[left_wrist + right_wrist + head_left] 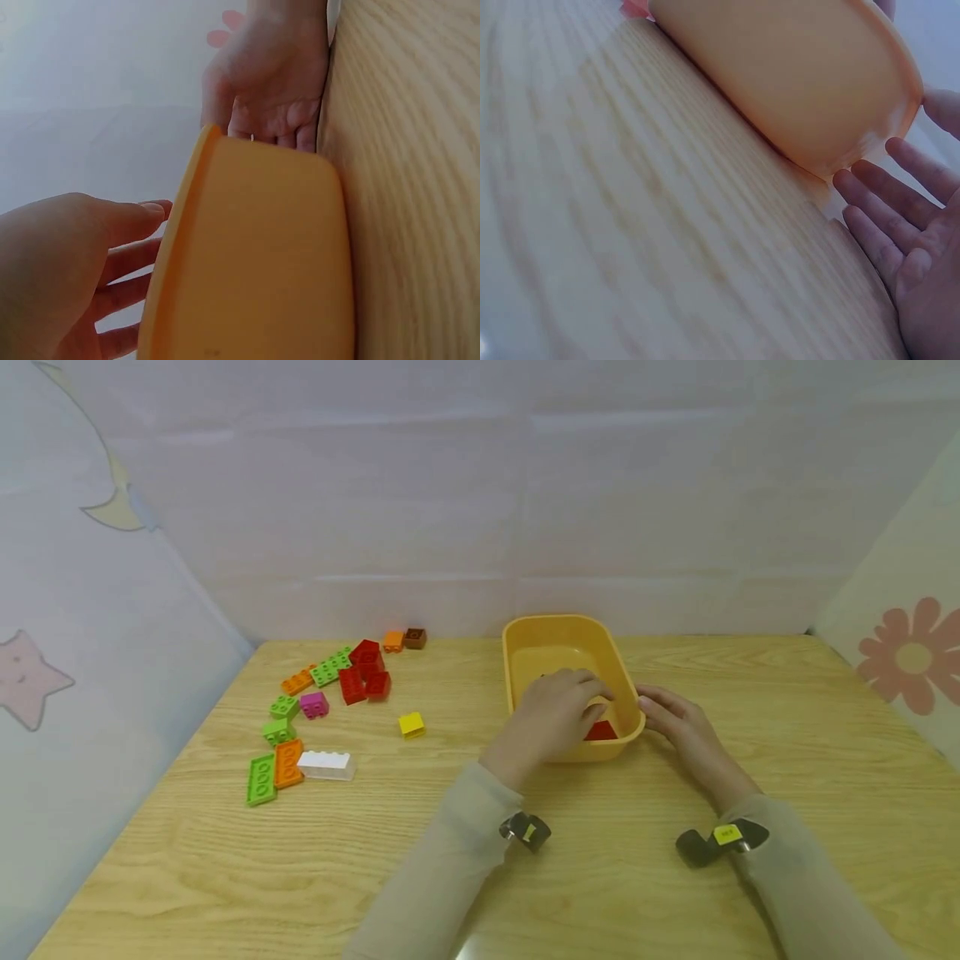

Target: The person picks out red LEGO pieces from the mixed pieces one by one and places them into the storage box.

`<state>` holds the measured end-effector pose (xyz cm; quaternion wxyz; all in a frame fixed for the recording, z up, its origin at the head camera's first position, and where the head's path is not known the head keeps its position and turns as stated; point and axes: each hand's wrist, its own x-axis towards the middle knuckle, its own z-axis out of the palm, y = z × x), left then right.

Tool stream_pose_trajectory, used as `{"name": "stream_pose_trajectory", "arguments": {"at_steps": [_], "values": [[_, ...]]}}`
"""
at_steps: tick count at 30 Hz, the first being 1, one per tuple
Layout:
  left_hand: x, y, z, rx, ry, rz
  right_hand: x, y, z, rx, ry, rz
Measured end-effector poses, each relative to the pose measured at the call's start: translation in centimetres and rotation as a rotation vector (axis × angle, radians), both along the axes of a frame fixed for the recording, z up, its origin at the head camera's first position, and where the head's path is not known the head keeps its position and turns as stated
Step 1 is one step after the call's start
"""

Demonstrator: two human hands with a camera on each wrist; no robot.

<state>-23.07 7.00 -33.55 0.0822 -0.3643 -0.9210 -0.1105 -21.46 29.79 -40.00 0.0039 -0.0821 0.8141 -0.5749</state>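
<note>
A yellow plastic bin (558, 631) stands at the back of the table, right of the middle. My left hand (558, 710) reaches over its near left rim, fingers inside. In the left wrist view the thumb and fingers of that hand (67, 270) are spread apart, but the bin wall hides the fingertips. A red brick (600, 731) lies in the bin beside the left hand. My right hand (686, 735) rests by the bin's right side with fairly straight fingers. Its thumb touches the rim in the right wrist view, the other fingertips near the wall.
Loose toy bricks lie on the left: red bricks (352, 685), a white brick (327, 766), a yellow brick (411, 725), a magenta brick (314, 705), a brown brick (415, 638), and several green and orange pieces. Wall sheets (360, 527) enclose the wooden table (225, 868).
</note>
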Motion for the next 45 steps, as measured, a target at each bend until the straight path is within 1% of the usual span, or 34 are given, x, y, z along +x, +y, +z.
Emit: {"name": "stream_pose_trajectory", "arguments": {"at_steps": [2,3,7,10,14,18,21,24,27,30,32,35,37,42,45], "values": [[-0.3,-0.4,0.3,0.023,0.014,-0.02,0.0,0.0,0.0,-0.002,-0.003,0.0],[-0.5,-0.7,0.4,0.034,0.016,-0.02,0.0,0.0,0.0,-0.01,-0.006,0.0],[-1.5,-2.4,0.9,0.085,0.023,0.014,0.1,-0.1,0.1,-0.002,-0.023,-0.009],[-2.3,-4.0,1.0,0.115,0.003,0.077,0.1,-0.1,0.2,0.014,-0.021,-0.01],[-3.3,-6.0,1.0,0.155,-0.051,0.165,0.0,-0.1,0.1,0.012,-0.007,-0.003],[-4.0,-8.1,1.1,0.22,-0.06,0.228,0.0,-0.1,0.1,0.003,-0.011,-0.006],[-4.4,-9.5,0.9,0.277,-0.054,0.282,0.0,-0.1,0.0,-0.006,-0.017,-0.009],[-4.7,-10.7,0.6,0.316,-0.024,0.366,0.0,-0.1,0.0,-0.003,-0.019,-0.009],[-4.6,-11.6,0.6,0.382,0.002,0.477,0.0,-0.1,0.0,0.008,-0.022,-0.008],[-4.5,-12.3,0.8,0.467,0.0,0.597,0.0,0.0,0.0,0.015,-0.024,-0.006],[-4.4,-12.8,0.8,0.496,-0.017,0.67,0.0,0.0,0.1,0.018,-0.024,-0.004],[-4.5,-13.6,0.4,0.467,-0.051,0.759,0.0,0.0,0.1,0.024,-0.024,-0.008],[-4.6,-14.1,0.0,0.428,-0.091,0.807,0.0,0.0,0.1,0.023,-0.024,-0.012],[-4.9,-15.5,-1.2,0.337,-0.217,0.891,0.0,0.0,0.1,0.033,-0.028,-0.019],[-5.0,-16.2,-1.7,0.314,-0.268,0.924,0.0,0.0,0.1,0.036,-0.027,-0.014]]}}
